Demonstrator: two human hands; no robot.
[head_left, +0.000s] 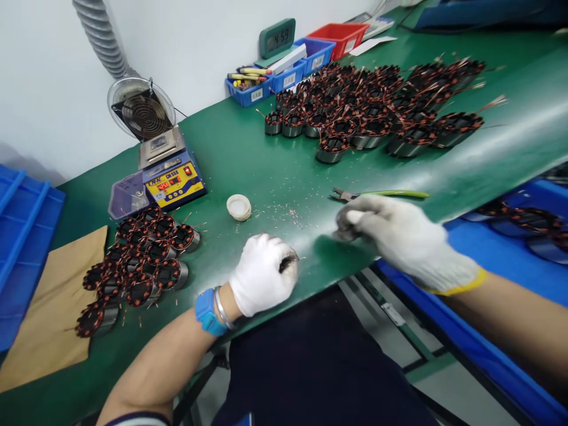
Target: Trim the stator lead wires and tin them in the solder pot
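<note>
One pair of green-handled pliers [394, 193] on the counter [222, 142], just past the right hand [394, 234].
Lying sideways, nose left, farther from the left hand [265, 275]. Right fingers bent, left fingers curled in; cannot tell if holding anything.

A gloved right hand [390, 234] is blurred, its fingertips indistinct, while the curled fingers of a gloved left hand [266, 273] hide the inside of its fist. A blue crate [26, 236] is cropped at left; white bin labels [257, 94] are too small to read.
</note>
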